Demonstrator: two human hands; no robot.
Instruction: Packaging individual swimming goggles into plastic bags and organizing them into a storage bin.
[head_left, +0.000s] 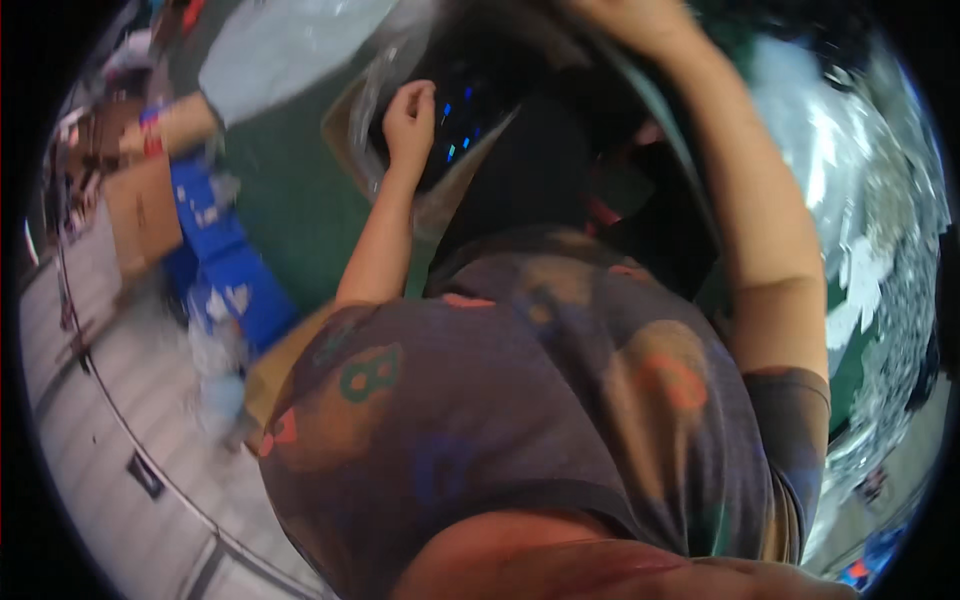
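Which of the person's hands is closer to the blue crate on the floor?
Left. The left hand is just up and right of the blue crate, gripping clear plastic wrap. The right hand is far right, at the top.

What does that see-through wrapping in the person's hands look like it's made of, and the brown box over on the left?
The wrapping looks like thin clear plastic film: glossy, crinkled, with a dark item showing through. The left hand grips its edge; the right hand holds it at the top. The box looks like matte brown cardboard, though blur leaves this uncertain.

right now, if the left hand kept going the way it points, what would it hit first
Probably the dark thing with small blue lights: the left hand is curled at its edge, next to clear plastic wrap. Depth is unclear in the blur.
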